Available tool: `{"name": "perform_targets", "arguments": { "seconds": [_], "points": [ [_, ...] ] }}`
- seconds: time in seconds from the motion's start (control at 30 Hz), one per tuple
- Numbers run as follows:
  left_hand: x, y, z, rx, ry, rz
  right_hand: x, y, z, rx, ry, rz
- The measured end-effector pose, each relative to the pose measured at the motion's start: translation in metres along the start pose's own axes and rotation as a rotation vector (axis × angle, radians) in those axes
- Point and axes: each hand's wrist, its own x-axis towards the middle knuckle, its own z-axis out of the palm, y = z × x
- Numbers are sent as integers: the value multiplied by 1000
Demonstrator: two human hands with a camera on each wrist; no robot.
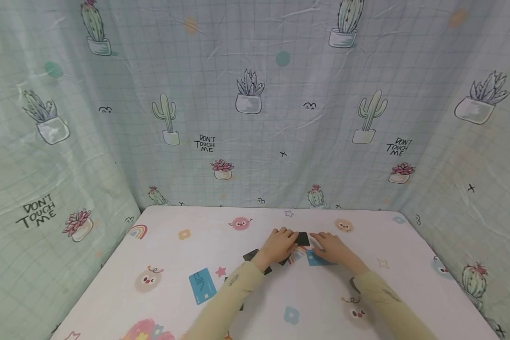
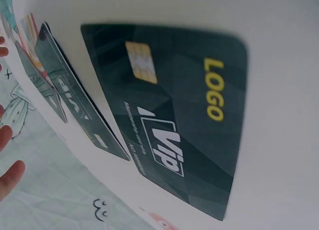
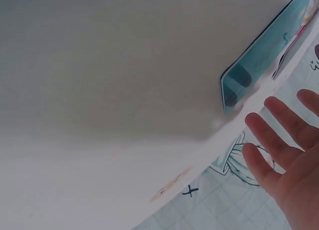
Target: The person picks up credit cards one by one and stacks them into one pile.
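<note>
Toward the back of the table a dark card [image 1: 302, 239] lies flat between the two hands. My left hand [image 1: 279, 246] is over the table at its left side, its fingertips close to that card's edge; whether they touch is hard to tell. The right hand [image 1: 332, 248] reaches in from the other side, partly covering a blue card [image 1: 315, 259]. In the right wrist view the right hand's fingers [image 3: 279, 140] are straight and spread. Dark green VIP card [image 2: 179, 100] lies below the left wrist, with another dark card [image 2: 70, 95] beyond it.
Another blue card [image 1: 202, 285] lies on the left of the patterned white table [image 1: 170, 255]. Dark cards show partly beneath the left forearm, and one dark card [image 1: 354, 284] peeks out by the right sleeve. A cactus-print curtain [image 1: 263, 141] hangs behind.
</note>
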Motion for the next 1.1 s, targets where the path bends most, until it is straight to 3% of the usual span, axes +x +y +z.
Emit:
{"name": "perform_targets", "arguments": {
  "seconds": [0.6,1.1],
  "points": [
    [-6,21,-10,107,130,130,-24,-7,-12,-53,37,7],
    [-8,36,-8,77,28,161,-42,-4,-14,-105,25,46]
  ]
}}
